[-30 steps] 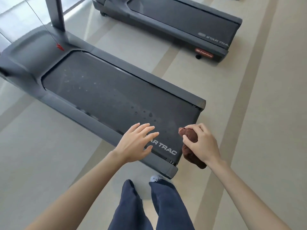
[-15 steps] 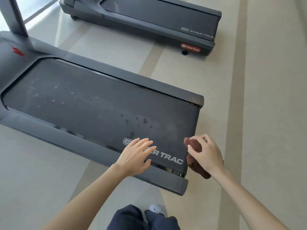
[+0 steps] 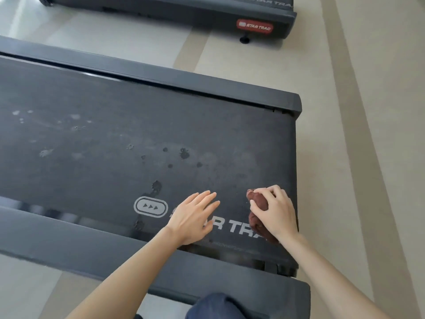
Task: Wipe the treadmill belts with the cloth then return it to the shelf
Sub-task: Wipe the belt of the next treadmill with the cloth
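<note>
A bunched dark-red cloth [image 3: 258, 201] is gripped by the right hand [image 3: 277, 212] at the rear end of the stained black treadmill belt [image 3: 115, 143]; the left hand [image 3: 193, 217] is held flat, fingers spread, beside it

We see a pale floor [image 3: 368, 111] with darker stripes [image 3: 340, 65], and our own dark blue trouser knee [image 3: 216, 306] below.

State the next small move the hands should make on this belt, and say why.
Probably sweep the right hand, with the cloth bunched under it, leftward across the belt. The cloth sits at the belt's right end, and the spots lie to its left. The left hand is open, holding nothing.
</note>
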`<state>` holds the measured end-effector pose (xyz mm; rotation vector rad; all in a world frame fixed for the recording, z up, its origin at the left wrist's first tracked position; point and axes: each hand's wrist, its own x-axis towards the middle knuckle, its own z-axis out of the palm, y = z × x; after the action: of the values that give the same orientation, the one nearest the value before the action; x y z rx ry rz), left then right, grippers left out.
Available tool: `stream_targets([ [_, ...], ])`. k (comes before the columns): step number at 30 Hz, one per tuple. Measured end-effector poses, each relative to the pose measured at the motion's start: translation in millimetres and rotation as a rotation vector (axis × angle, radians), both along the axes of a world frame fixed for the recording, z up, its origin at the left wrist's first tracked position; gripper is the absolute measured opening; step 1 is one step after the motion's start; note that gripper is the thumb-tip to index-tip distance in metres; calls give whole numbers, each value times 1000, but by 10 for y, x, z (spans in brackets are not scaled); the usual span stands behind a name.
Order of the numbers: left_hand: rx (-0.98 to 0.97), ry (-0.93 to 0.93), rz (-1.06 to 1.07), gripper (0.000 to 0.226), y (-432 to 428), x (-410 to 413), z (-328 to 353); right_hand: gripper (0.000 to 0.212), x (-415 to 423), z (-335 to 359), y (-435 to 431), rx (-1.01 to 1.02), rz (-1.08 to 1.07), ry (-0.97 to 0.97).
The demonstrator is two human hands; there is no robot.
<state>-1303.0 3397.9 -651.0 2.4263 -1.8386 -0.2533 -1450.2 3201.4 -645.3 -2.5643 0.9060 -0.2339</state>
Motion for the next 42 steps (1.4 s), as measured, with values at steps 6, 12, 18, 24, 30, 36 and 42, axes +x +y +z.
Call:
stream_targets([
  [6,37,12,33,61,-263,172,-852,31,78,-951,123,-219,21,11],
  [12,-42,54,129,61,-291,11,-1027,32,432,-1083,-203,-299,59,-47],
  [18,-56,76,128,63,-304,12,-1064,30,1535,-1029,-951,-247,23,-63],
  [24,-64,65,137,63,-326,32,-1017,29,1668,-1070,-1070,-286,28,-110],
  [30,-70,61,150,62,-331,34,-1011,32,1554,-979,-908,-255,93,-60],
  [36,-49,72,170,61,-318,9,-980,22,248,-1064,-137,-173,324,-171],
  [42,-78,82,158,62,-318,23,-1010,19,97,-1026,-236,-217,450,-186],
])
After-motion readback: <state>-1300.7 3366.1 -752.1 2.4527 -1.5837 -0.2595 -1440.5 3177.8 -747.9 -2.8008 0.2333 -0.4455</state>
